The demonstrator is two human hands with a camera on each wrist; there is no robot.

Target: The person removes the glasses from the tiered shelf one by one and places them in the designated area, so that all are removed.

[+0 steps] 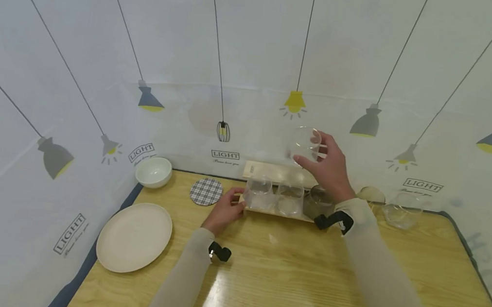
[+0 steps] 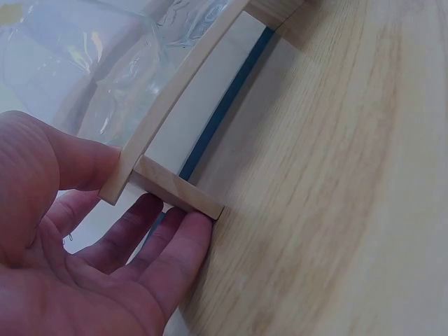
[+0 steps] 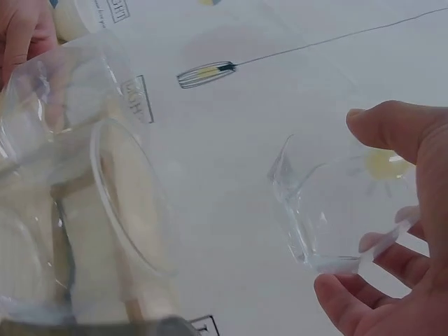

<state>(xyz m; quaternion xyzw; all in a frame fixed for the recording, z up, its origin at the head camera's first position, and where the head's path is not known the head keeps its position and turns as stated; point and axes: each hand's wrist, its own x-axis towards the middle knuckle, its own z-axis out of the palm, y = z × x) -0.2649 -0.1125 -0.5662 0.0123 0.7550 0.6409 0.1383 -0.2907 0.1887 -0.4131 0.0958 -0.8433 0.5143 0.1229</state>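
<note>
My right hand (image 1: 322,162) grips a clear glass (image 1: 304,142) lifted above a wooden rack (image 1: 266,171) at the table's back; the right wrist view shows the clear glass (image 3: 336,210) between thumb and fingers (image 3: 350,308). The rack holds two clear glasses (image 1: 258,192) (image 1: 290,199) and a smoky one (image 1: 318,202). My left hand (image 1: 229,209) holds the rack's left end; in the left wrist view its fingers (image 2: 168,245) lie under the wooden rack (image 2: 178,189) corner and the thumb rests on the side.
A white bowl (image 1: 154,171), a checked coaster (image 1: 206,191) and a cream plate (image 1: 135,236) lie on the left of the wooden table (image 1: 287,284). Another clear glass (image 1: 403,211) and a tan disc (image 1: 371,194) sit at the back right. Printed sheeting walls surround the table.
</note>
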